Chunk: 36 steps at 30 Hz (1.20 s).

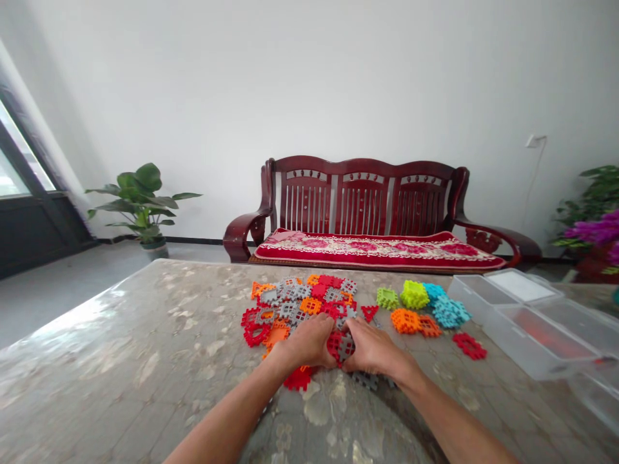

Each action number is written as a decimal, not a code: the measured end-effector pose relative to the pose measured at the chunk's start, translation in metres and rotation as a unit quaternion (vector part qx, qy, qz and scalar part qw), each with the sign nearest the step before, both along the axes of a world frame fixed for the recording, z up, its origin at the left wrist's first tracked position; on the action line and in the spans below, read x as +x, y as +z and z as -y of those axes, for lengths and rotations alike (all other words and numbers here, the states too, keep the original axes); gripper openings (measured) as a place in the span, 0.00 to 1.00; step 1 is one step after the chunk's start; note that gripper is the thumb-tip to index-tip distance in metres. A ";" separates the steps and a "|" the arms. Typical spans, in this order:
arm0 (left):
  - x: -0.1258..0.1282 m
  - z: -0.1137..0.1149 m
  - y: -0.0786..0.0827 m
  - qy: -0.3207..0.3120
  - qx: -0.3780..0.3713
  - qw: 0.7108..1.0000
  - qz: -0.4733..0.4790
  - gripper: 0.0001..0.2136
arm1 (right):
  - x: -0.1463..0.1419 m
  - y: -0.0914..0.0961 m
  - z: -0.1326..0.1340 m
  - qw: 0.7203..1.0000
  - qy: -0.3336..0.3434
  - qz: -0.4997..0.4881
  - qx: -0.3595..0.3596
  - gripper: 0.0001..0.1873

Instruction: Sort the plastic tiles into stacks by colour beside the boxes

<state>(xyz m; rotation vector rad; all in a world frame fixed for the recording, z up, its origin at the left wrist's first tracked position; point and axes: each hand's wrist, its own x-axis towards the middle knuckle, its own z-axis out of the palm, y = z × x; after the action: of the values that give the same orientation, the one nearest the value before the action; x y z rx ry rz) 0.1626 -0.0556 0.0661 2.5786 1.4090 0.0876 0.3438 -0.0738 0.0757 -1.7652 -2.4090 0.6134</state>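
Note:
Between my two hands, red and grey toothed building tiles (pixel 334 345) stand close together at the near edge of a loose pile. My left hand (pixel 309 341) grips them from the left, its thumb side toward the middle. From the right, my right hand (pixel 370 345) closes on the same tiles. My palms and fingers hide part of them, so I cannot tell how they are joined. Beyond my hands spreads the pile of red, grey and orange tiles (pixel 294 312). A red triangular tile (pixel 370 313) lies just past my right hand.
Right of the pile sit green tiles (pixel 414 294), blue tiles (pixel 451 312), orange tiles (pixel 406 321) and a lone red tile (pixel 469 346). A clear plastic box (pixel 507 348) stands at the table's right. Across the table (pixel 120 361) is a wooden bench (pixel 365 193).

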 end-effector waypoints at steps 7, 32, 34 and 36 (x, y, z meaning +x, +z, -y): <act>0.004 0.008 0.000 0.017 0.008 1.000 0.008 0.21 | -0.001 -0.008 0.001 0.999 0.012 -0.037 0.017 0.34; -0.049 -0.021 0.036 0.115 0.090 0.986 0.079 0.22 | 0.002 0.012 -0.052 0.961 0.005 -0.254 0.104 0.19; -0.056 -0.008 0.031 0.072 0.070 0.992 0.079 0.18 | 0.023 0.010 -0.038 0.978 -0.001 -0.186 0.095 0.21; -0.060 0.004 0.027 0.011 0.037 0.997 0.062 0.20 | 0.045 0.008 -0.020 0.993 0.015 -0.094 0.068 0.25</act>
<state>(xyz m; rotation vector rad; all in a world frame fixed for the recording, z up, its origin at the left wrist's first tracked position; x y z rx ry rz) 0.1026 -0.0599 0.0931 2.5657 1.4155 0.3036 0.3886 -0.0539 0.0832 -1.5463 -2.2959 0.5761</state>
